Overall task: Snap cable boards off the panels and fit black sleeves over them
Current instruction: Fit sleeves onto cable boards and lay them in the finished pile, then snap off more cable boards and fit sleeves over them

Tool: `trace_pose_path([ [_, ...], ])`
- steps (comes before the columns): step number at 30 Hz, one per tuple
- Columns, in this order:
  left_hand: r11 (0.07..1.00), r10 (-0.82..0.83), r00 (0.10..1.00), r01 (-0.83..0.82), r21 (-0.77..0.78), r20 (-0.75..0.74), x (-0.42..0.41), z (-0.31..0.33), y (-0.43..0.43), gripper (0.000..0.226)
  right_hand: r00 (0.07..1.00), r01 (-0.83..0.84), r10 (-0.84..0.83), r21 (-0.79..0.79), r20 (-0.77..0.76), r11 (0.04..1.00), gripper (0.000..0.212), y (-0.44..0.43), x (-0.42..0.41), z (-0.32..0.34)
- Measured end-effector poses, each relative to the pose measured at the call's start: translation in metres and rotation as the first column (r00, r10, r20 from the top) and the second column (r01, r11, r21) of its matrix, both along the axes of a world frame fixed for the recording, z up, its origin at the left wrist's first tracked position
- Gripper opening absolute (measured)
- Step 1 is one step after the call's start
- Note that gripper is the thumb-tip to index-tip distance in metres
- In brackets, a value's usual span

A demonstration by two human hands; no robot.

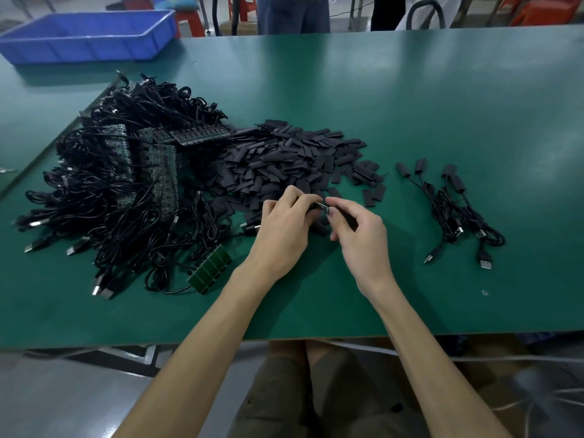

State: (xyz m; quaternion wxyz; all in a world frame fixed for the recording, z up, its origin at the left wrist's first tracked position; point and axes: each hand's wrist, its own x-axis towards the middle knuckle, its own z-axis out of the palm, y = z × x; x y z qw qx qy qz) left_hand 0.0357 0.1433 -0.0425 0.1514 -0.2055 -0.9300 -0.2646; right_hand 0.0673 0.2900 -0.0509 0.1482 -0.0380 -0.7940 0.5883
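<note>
A small cable board [323, 207] is pinched between my left hand [284, 229] and my right hand [360, 235], just above the near edge of a heap of flat black sleeves [294, 159]. Whether a sleeve sits on the board I cannot tell; my fingers hide most of it. Left of the heap lies a big tangle of black USB cables with board panels [151, 165] among them. A short green panel strip [210, 273] lies on the table near my left forearm.
Several sleeved cables [455, 210] lie in a loose bunch to the right. A blue plastic bin [88, 36] stands at the far left corner of the green table [442, 105]. People stand beyond the far edge.
</note>
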Motion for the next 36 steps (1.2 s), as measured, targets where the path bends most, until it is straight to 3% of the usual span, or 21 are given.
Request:
trace_pose_path([
  [6, 0.985, 0.052, 0.997, -0.059, 0.160, 0.049, 0.0017, 0.0033, -0.0001, 0.018, 1.000, 0.020, -0.018, -0.162, 0.008, 0.987, 0.021, 0.0009, 0.0015, 0.0013],
  [11, 0.984, 0.060, 0.997, -0.068, 0.164, 0.055, 0.0017, 0.0023, 0.0012, 0.012, 0.998, 0.053, -0.056, -0.176, -0.008, 0.983, 0.010, 0.0012, 0.0022, 0.0021],
  [24, 0.993, 0.077, 0.997, -0.079, 0.085, 0.028, 0.0023, 0.0022, 0.0021, 0.018, 0.999, -0.037, 0.040, -0.099, 0.032, 0.994, 0.008, 0.0042, 0.0022, 0.0038],
  [31, 0.996, 0.081, 0.997, -0.082, 0.038, 0.017, 0.0039, 0.0043, 0.0014, 0.019, 1.000, 0.008, -0.006, -0.180, 0.013, 0.984, 0.002, 0.0064, 0.0035, 0.0041],
  [36, 0.993, 0.051, 0.996, -0.058, -0.103, -0.071, 0.0018, 0.0088, -0.0064, 0.020, 0.998, 0.064, -0.066, -0.169, -0.009, 0.984, 0.003, 0.0053, 0.0041, 0.0054],
])
